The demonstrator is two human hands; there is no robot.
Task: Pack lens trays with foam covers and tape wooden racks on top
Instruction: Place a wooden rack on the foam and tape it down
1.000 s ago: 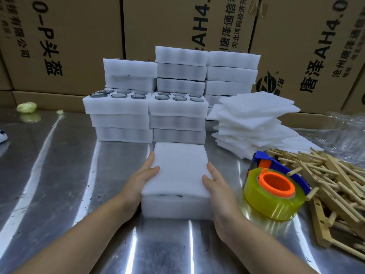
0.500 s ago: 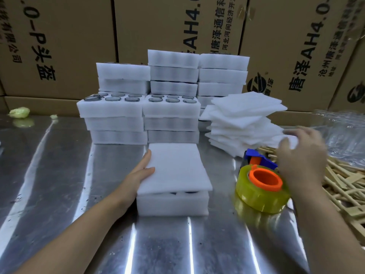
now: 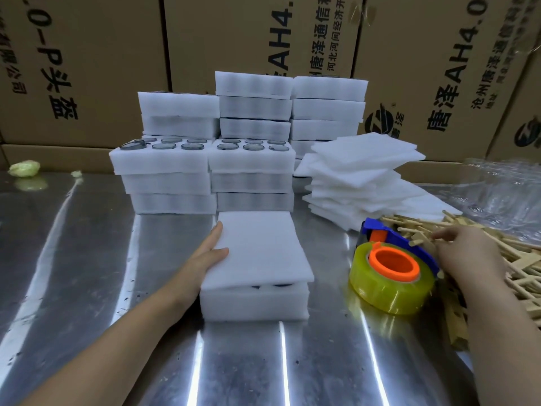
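**A:** What does the head view show right in front?

**B:** A white lens tray (image 3: 254, 303) sits on the steel worktop (image 3: 73, 273), close to the person, with a foam cover (image 3: 260, 247) lying on top. The cover overhangs a little at the right. It lifts slightly at the front, where dark lenses peep out of the gap beneath.

**A:** And the hands?

**B:** The left hand (image 3: 205, 259) lies flat against the left side of that tray. Its fingers run straight along the cover's edge and its thumb rests on the cover, so it clasps nothing. The right hand (image 3: 465, 256) is well apart from it, out on the right over the heap of wooden racks (image 3: 524, 259). Its fingertips (image 3: 439, 236) touch the sticks, but I cannot tell whether they are closed round one.

**A:** What lies between the two?

**B:** A tape dispenser (image 3: 389, 276) with a yellow roll, an orange core and a blue handle. It stands on the worktop just beside the right hand.

**A:** And behind?

**B:** There are stacks of lens trays (image 3: 251, 162) in rows. The two front stacks are uncovered and show round lenses in their pockets. To their right is a loose pile of foam covers (image 3: 360, 171), fanned unevenly. Beyond the racks lies crumpled clear plastic (image 3: 503, 194). At the far left is a small yellow-green lump (image 3: 25, 168). Printed cardboard boxes (image 3: 87, 68) wall off the back.
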